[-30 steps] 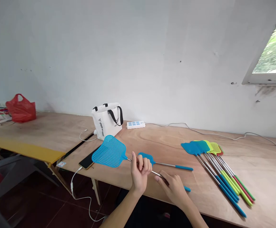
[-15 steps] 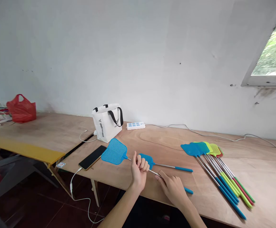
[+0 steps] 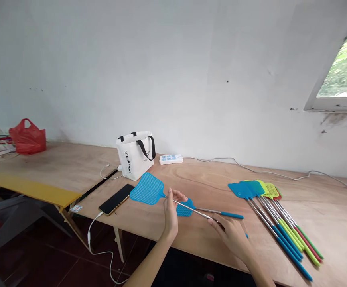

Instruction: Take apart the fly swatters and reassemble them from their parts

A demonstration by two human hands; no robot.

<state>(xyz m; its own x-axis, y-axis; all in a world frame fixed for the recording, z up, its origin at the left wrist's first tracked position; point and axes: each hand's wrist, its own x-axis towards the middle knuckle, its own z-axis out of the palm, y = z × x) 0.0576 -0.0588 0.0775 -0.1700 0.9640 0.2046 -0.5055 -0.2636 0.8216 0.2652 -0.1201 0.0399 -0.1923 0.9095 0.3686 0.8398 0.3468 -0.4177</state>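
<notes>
A blue fly swatter (image 3: 147,189) with a mesh head and thin metal shaft is held at a slant above the table's near edge. My right hand (image 3: 229,234) is closed round its lower shaft; the blue grip is mostly hidden behind that hand. Beside the shaft, just below the swatter's head, my left hand (image 3: 171,213) is loosened, thumb up and fingers apart; whether it touches the shaft I cannot tell. A second blue fly swatter (image 3: 231,215) lies behind on the table, its head partly covered by my left hand and the held shaft.
A fanned pile of fly swatters (image 3: 277,219) in blue, yellow-green, red and green lies on the right. At left are a plugged-in phone (image 3: 116,198), a white tote bag (image 3: 136,155) and a power strip (image 3: 171,159). A red plastic bag (image 3: 28,136) stands farther left.
My left hand has loosened from round the shaft, its fingers opening. My right hand has moved right and slightly down along with the lower shaft, and more metal shaft shows between my hands.
</notes>
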